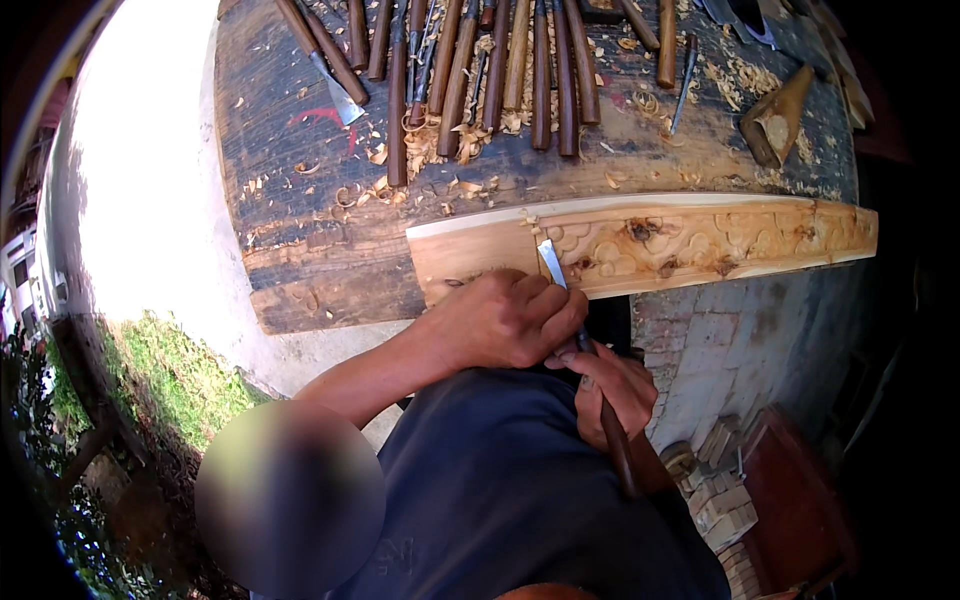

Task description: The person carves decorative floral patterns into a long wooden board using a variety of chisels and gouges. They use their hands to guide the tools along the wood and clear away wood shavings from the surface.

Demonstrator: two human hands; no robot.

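A long pale wooden board (760,232) with a carved scrolled pattern lies along the near edge of the workbench. My left hand (515,315) is closed round the lower blade or shank of a flat chisel (550,255), at the board's front edge. The chisel's bright tip rests on or just over the board, near the left end of the carving. My right hand (615,395) is closed on the chisel's dark wooden handle (618,460), lower down and to the right, against my dark shirt.
Several wood-handled chisels (460,80) and curly shavings cover the back of the worn workbench (280,220). A wooden mallet-like piece (775,120) lies at the right. Stacked wood blocks (725,510) and a red object (790,500) are low at the right; grass (180,370) is left.
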